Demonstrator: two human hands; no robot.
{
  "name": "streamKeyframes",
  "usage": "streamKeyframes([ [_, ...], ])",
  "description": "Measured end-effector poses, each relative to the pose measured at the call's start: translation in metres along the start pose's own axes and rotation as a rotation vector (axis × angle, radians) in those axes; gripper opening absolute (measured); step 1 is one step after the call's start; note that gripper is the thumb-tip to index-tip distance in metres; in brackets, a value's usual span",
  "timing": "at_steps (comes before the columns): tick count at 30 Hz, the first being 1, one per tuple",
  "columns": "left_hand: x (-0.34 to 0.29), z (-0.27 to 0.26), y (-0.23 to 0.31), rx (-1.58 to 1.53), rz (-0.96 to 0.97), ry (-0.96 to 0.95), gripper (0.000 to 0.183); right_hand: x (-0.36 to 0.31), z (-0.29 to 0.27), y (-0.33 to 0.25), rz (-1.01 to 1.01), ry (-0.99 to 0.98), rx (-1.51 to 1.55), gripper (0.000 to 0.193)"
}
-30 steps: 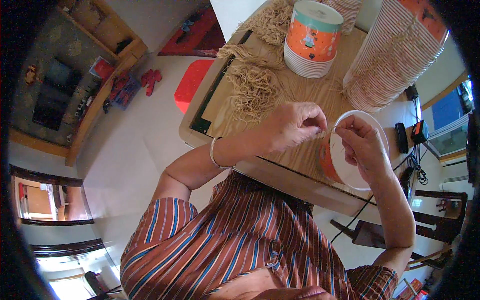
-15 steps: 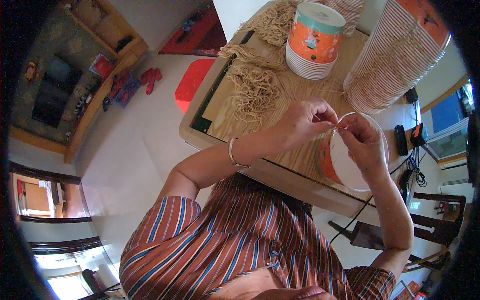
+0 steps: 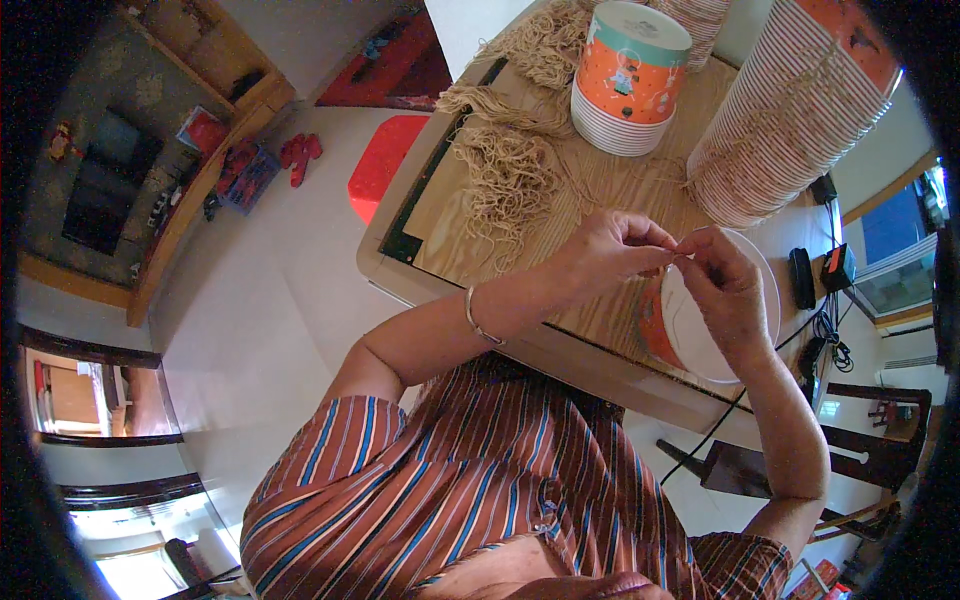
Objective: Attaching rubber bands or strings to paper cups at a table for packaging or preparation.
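My left hand (image 3: 628,242) and my right hand (image 3: 722,278) meet fingertip to fingertip, both closed in a pinch. Between them is a thin string, mostly hidden by the fingers; a fine pale strand seems to hang below. Just under my right hand stands a paper bucket (image 3: 655,322), orange outside and white inside, at the table's near right edge. Part of its rim and inside is covered by my right hand. To the left of my hands lies a loose heap of tan strings (image 3: 505,180) on the wooden table (image 3: 590,325).
A short stack of orange and green paper buckets (image 3: 625,80) stands upside down at the back. A taller bucket stack (image 3: 790,130), draped with tan strings, leans at right. Black adapters (image 3: 802,280) and cables lie along the right edge. A red stool (image 3: 385,165) stands left of the table.
Both hands have shifted only slightly and stay pinched together above the bucket. My left forearm has moved a little to the right. The stacks and string heap are where they were.
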State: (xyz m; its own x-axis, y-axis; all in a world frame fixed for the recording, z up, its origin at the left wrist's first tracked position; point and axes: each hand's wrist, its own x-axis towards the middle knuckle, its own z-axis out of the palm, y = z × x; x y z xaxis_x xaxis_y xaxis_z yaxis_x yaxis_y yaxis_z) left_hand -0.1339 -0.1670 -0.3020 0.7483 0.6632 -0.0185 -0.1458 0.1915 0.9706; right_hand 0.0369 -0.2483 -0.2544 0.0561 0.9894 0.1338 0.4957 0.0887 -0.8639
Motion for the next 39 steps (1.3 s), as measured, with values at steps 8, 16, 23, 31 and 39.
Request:
streamKeyframes([
  [8, -0.007, 0.006, -0.002, -0.073, -0.006, 0.028, 0.025, -0.002, 0.0, 0.0, -0.017, -0.005, -0.11, 0.007],
  [16, -0.004, 0.0, -0.007, -0.099, -0.008, -0.022, 0.022, 0.0, -0.001, -0.008, 0.084, -0.017, -0.196, 0.01],
  [23, -0.002, 0.004, -0.006, 0.091, 0.045, -0.012, 0.02, 0.003, -0.009, 0.006, 0.082, -0.104, -0.044, 0.012],
  [31, -0.002, 0.008, -0.009, 0.002, -0.003, 0.065, 0.019, -0.002, -0.005, -0.005, 0.352, -0.057, 0.141, 0.011],
  [39, -0.006, 0.017, -0.01, 0.115, 0.195, 0.193, 0.015, -0.009, -0.008, -0.01, 0.494, -0.107, 0.525, 0.018],
])
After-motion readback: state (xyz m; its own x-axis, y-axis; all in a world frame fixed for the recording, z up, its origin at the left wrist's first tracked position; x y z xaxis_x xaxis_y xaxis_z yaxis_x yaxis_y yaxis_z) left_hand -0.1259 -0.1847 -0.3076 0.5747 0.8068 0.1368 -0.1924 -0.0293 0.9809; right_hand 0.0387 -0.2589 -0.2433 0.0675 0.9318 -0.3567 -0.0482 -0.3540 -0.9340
